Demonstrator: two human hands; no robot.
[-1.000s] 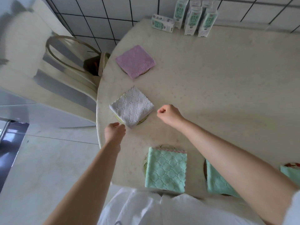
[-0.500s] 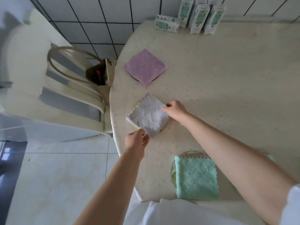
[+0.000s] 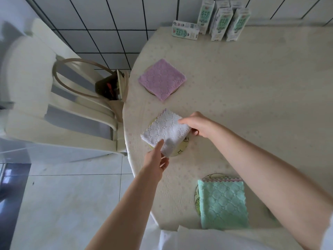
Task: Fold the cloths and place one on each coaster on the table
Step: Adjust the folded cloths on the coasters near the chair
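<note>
Your left grip (image 3: 155, 159) and right grip (image 3: 200, 126) each pinched a corner of the white cloth (image 3: 165, 131) over its coaster (image 3: 181, 148); centring it, then releasing, seemed next.

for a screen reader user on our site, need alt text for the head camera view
A person's left hand and right hand pinch opposite corners of a folded white cloth over a round yellow coaster near the table edge. A folded pink cloth lies beyond it and a folded green cloth nearer, each on a coaster; cartons sit at the far edge.
</note>
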